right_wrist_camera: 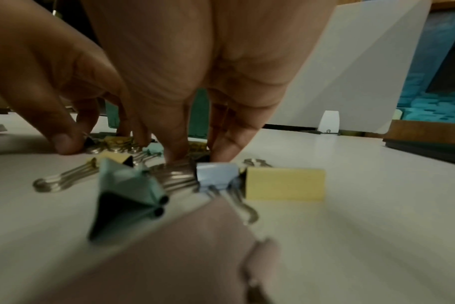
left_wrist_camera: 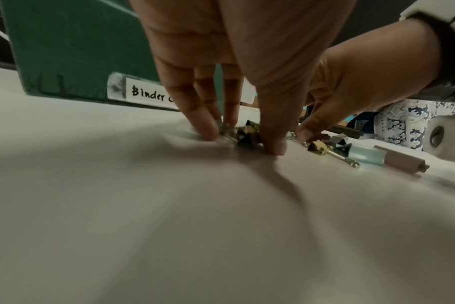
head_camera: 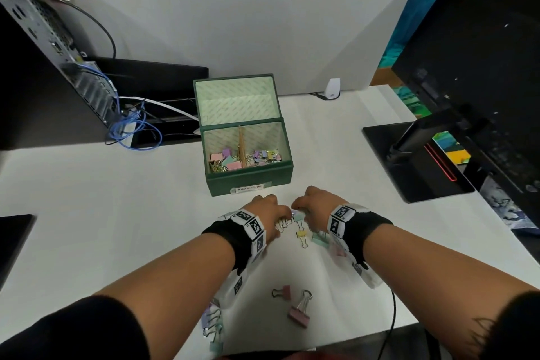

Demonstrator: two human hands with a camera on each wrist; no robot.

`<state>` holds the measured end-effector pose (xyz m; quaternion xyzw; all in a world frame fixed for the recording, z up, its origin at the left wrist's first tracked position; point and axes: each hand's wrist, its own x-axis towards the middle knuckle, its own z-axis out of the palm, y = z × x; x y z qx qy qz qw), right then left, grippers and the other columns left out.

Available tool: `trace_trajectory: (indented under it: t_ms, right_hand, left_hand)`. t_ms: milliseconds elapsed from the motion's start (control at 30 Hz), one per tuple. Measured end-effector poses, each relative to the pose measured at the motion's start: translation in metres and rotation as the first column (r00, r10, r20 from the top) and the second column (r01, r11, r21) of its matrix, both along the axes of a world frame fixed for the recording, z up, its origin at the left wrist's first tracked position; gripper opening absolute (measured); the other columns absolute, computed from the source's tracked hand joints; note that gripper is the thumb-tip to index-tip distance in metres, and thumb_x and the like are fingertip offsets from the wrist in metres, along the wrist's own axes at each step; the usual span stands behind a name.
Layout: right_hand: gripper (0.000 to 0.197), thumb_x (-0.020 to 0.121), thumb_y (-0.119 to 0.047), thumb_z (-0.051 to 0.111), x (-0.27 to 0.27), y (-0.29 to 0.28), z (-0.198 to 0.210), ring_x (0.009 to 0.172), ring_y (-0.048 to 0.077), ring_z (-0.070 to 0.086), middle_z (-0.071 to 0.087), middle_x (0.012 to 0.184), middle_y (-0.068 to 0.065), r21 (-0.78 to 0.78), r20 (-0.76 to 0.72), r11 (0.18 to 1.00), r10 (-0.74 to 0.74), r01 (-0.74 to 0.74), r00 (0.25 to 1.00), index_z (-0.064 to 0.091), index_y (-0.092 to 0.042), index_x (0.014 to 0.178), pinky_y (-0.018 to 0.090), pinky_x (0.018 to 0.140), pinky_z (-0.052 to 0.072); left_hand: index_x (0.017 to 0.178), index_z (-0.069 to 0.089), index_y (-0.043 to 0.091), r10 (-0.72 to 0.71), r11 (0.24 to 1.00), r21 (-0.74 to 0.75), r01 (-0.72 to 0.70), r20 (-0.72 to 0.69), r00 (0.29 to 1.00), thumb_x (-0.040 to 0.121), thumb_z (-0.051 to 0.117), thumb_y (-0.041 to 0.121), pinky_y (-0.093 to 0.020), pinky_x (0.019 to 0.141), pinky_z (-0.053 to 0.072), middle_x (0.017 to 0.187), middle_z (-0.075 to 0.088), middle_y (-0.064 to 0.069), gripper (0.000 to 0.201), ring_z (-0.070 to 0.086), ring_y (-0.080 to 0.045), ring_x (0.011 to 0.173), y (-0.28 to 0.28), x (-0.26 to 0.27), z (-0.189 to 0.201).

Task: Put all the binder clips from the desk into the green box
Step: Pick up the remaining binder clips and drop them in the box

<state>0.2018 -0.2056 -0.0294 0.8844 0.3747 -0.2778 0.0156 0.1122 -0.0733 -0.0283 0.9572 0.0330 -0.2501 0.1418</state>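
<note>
The green box (head_camera: 248, 181) stands open with its lid up, and several pastel and gold binder clips lie inside. Just in front of it my left hand (left_wrist_camera: 242, 139) pinches a cluster of small gold clips (left_wrist_camera: 248, 133) against the desk with thumb and fingers. My right hand (right_wrist_camera: 195, 158) is beside it, fingertips down and closed around a small gold clip (right_wrist_camera: 199, 147). Close behind the hands lie a mint clip (right_wrist_camera: 127, 189), a light blue clip (right_wrist_camera: 216, 174), a yellow clip (right_wrist_camera: 283, 183) and a pink clip (right_wrist_camera: 182, 257). Two pink clips (head_camera: 292, 305) lie nearer me.
More clips (head_camera: 214, 327) lie under my left forearm near the desk's front edge. A monitor base (head_camera: 415, 161) sits to the right, and a computer case (head_camera: 43, 47) with blue cables to the left. A grey divider panel (head_camera: 233, 29) backs the desk.
</note>
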Motion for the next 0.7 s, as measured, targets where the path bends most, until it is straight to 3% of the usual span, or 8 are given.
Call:
trace_trajectory:
  t_ms: [133,267,400,533,700]
  right_hand:
    - [0.038,0.083,-0.006,0.056,0.002,0.0,0.0,0.101,0.03,0.057,0.047,0.118,0.009,0.036,-0.026,0.998,-0.049,0.05,0.998,0.055,-0.021,0.118,0.03,0.077,0.046]
    - [0.037,0.073,0.0,0.064,0.003,0.002,-0.001,0.084,0.025,0.052,0.04,0.102,0.004,0.035,-0.069,0.992,-0.118,0.121,0.991,0.056,-0.017,0.105,0.029,0.068,0.046]
    - [0.027,0.072,0.002,0.064,0.006,-0.002,-0.001,0.079,0.024,0.051,0.039,0.098,0.003,0.055,-0.091,0.982,-0.174,0.179,0.981,0.05,-0.019,0.084,0.027,0.063,0.045]
    - [0.026,0.072,0.006,0.06,0.009,-0.004,0.002,0.072,0.024,0.054,0.045,0.098,0.005,0.088,-0.133,0.973,-0.203,0.215,0.97,0.047,-0.017,0.072,0.03,0.064,0.05]
    - [0.021,0.074,0.003,0.061,0.012,-0.008,0.006,0.081,0.021,0.05,0.046,0.097,0.002,0.102,-0.144,0.967,-0.219,0.235,0.965,0.051,-0.015,0.08,0.02,0.055,0.039]
  left_hand:
    - [0.119,0.055,0.023,0.027,0.999,-0.033,-0.026,0.052,0.998,0.085,0.061,0.02,-0.032,0.091,0.041,0.121,0.051,-0.009,0.034,0.047,-0.029,0.114,0.0,0.0,-0.003]
    - [0.11,0.057,0.017,0.074,0.994,-0.092,-0.066,0.081,0.994,0.083,0.061,0.017,-0.031,0.088,0.043,0.116,0.053,-0.009,0.028,0.05,-0.028,0.11,0.004,-0.003,-0.003]
    - [0.104,0.061,0.014,0.149,0.978,-0.16,-0.134,0.091,0.985,0.082,0.056,0.004,-0.029,0.087,0.045,0.1,0.048,-0.004,0.024,0.054,-0.027,0.104,0.009,-0.007,-0.005]
    - [0.101,0.064,0.013,0.193,0.963,-0.208,-0.17,0.096,0.976,0.082,0.056,0.003,-0.022,0.081,0.041,0.096,0.045,0.001,0.022,0.056,-0.026,0.101,0.014,-0.011,-0.006]
    - [0.096,0.067,0.014,0.244,0.945,-0.253,-0.206,0.132,0.961,0.082,0.057,0.004,-0.023,0.082,0.04,0.094,0.05,0.0,0.02,0.055,-0.022,0.093,0.024,-0.016,-0.003]
